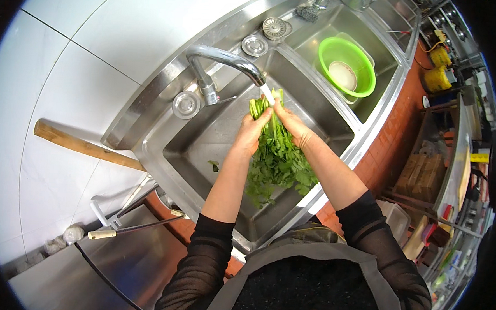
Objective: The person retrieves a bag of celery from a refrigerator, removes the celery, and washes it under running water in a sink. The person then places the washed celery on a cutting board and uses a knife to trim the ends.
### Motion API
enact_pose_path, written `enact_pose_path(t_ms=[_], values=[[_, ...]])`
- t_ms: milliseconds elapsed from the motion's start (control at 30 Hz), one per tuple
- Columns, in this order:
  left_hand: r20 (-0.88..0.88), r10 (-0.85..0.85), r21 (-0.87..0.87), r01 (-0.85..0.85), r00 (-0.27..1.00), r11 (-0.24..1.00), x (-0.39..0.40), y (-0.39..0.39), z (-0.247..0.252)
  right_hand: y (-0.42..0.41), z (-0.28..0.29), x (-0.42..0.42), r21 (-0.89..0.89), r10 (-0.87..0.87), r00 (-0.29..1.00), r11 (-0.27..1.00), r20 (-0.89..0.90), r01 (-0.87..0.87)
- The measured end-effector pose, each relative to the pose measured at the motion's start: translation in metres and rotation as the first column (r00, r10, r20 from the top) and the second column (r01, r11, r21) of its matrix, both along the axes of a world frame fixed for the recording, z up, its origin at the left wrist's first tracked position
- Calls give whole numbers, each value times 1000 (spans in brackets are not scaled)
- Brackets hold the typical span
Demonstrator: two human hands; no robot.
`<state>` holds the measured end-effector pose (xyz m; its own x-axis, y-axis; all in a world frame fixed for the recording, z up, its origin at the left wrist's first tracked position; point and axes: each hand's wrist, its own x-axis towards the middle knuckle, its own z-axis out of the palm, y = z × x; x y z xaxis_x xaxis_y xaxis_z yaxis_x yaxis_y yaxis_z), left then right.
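Note:
A bunch of leafy green herbs (pixel 279 161), with pale green stalks, hangs over the steel sink basin (pixel 214 147). My left hand (pixel 252 131) grips the stalks from the left. From the other side my right hand (pixel 289 120) holds the same stalk end, its fingers partly hidden behind the greens. Water runs from the curved chrome faucet (pixel 232 59) onto the stalks between both hands. The leaves droop toward me, below my wrists. A small dark leaf scrap (pixel 213 166) lies on the basin floor to the left.
The neighbouring basin holds a bright green plastic bowl (pixel 367 83) with a white dish (pixel 342 75) inside. Round metal sink strainers (pixel 275 28) and lids (pixel 254 46) rest on the back ledge, near a steel scrubber (pixel 308 13). A wooden pole (pixel 88 146) leans at the left wall.

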<state>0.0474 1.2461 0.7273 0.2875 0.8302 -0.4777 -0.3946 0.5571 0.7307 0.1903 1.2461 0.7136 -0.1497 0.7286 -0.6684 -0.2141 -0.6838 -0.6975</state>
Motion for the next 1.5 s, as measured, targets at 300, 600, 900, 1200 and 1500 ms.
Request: enact_pose_path(t_ms=[300, 600, 900, 1200, 1500], values=[[62, 183, -50, -180, 981, 982, -6, 3, 3, -12, 23, -30, 446, -88, 976, 895, 200, -10], [102, 240, -56, -236, 965, 970, -5, 4, 10, -8, 21, -19, 412, 142, 887, 846, 438, -339], [43, 188, 133, -192, 981, 972, -10, 5, -4, -12, 23, -26, 239, -158, 984, 956, -78, 172], [28, 144, 88, -146, 989, 985, -10, 3, 0, -11, 16, -26, 417, -102, 956, 909, 275, -23], [39, 123, 150, -127, 992, 980, -10, 12, -5, -19, 20, -26, 501, -13, 899, 833, 438, -232]])
